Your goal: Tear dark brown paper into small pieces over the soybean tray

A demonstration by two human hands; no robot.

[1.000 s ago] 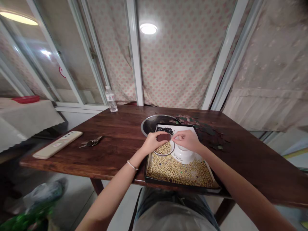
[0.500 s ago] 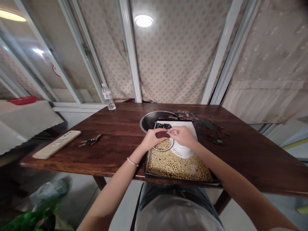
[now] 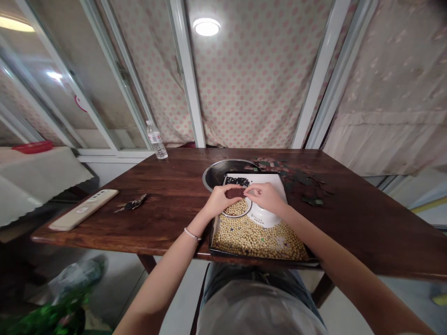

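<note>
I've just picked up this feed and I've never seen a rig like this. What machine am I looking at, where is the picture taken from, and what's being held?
There is no machine here: these are a person's own bare hands, seen from a camera worn on their head, looking forward and down. The left hand, with a bracelet at its wrist, and the right hand meet over a dark reddish-brown piece; I cannot tell what it is. Below them, on a wooden table, sits a black-edged tray of pale soybeans, with a white bowl and a patch of black beans. A steel bowl lies partly under the tray's far end.
</note>
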